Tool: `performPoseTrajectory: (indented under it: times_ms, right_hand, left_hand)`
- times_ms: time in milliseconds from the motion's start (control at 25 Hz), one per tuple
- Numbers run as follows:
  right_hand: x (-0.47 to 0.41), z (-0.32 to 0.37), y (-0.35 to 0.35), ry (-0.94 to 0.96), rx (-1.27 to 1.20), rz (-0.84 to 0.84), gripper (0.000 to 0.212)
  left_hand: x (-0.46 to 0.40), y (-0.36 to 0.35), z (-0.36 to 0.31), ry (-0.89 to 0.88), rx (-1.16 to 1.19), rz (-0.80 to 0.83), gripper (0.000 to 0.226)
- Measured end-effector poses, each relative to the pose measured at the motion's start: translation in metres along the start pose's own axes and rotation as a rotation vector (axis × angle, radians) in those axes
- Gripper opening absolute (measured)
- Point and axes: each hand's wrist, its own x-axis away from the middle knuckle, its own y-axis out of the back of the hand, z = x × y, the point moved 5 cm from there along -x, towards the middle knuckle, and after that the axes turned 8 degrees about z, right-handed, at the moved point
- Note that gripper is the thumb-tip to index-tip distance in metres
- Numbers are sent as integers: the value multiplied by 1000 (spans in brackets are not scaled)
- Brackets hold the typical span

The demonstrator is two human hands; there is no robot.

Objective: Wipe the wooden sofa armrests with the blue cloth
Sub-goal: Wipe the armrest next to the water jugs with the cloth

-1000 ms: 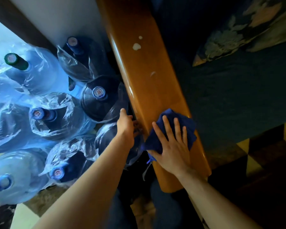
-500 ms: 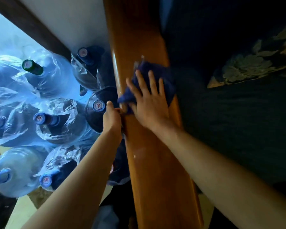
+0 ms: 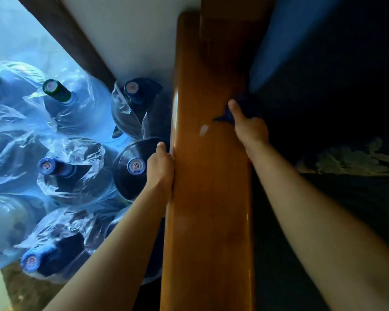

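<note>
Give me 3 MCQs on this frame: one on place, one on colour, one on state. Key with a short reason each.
1. Where is the cloth?
A. At the armrest's right edge, by the sofa cushion
B. On a water bottle
C. On the floor

2. What colour is the cap on the bottle nearest the left hand?
A. Red
B. Green
C. Blue

3. What is the right hand doing?
A. Hanging free
B. Gripping the cloth
C. Lying flat on the cushion

Key:
1 A: the cloth sits where the armrest meets the dark cushion.
2 C: the bottle beside the left hand has a blue cap with a pale centre.
3 B: the thumb lies along the armrest's top and the cloth bunches against that hand; the other fingers are hidden over the edge.
</note>
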Motion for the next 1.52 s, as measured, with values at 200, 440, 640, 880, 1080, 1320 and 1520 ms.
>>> performPoseTrajectory:
  times_ms: [200,440,640,880,1080,1320,1520]
  right_hand:
    - [18,-16,-10,87,166,-208,73]
    - [96,-24,-64,727,944,-154,88]
    - [14,94,-66,799,991,-60,94]
    - [76,18,-74,1228,1176,152,88]
    - [3,119,-100,1032,1163,36,94]
    - [-76,235,-124,627,1047,-254,100]
    - [-66,228,-118,720,1095,-196,87]
  left_hand:
    - [-21,-7,-7,66,90,-4,69]
    - [-35,-10,-12,88,207,-43,68]
    - [-45,-1,-19,93,313,-9,74]
    - [-52,7,-34,146,420,68,78]
    - [-69,13,-48,112,484,99,71]
    - [-66,15,-24,91,367,213,78]
    - [-50,25,18,157,390,263,75]
